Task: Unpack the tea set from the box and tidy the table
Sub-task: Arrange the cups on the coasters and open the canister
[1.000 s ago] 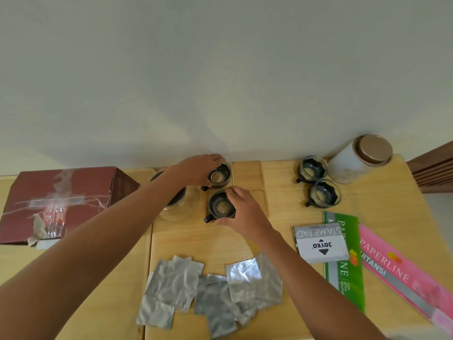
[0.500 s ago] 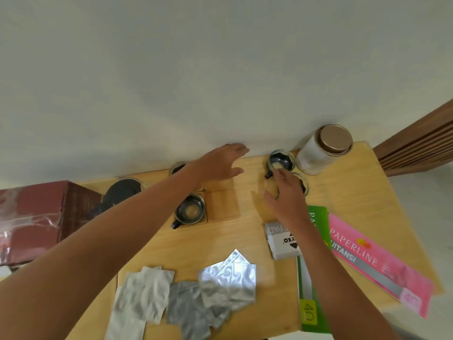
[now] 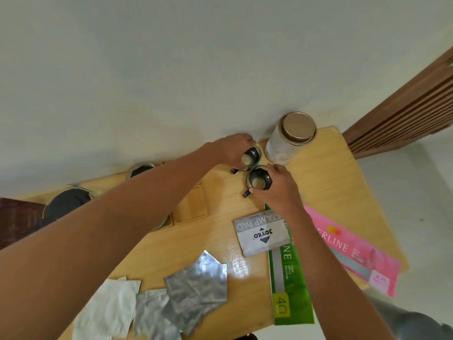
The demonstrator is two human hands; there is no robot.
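Head: canister (image 3: pixel 289 138) beside cups (image 3: pixel 259 184), wall behind.

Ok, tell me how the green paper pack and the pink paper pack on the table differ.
The green paper pack lies nearer the table's middle, with the grey stamp pad box resting on its far end; the pink paper pack lies at the table's right edge with nothing on it. The green one's number label is yellow, the pink one's pale pink. Both are long, flat packs marked 40, each partly hidden by the right arm.
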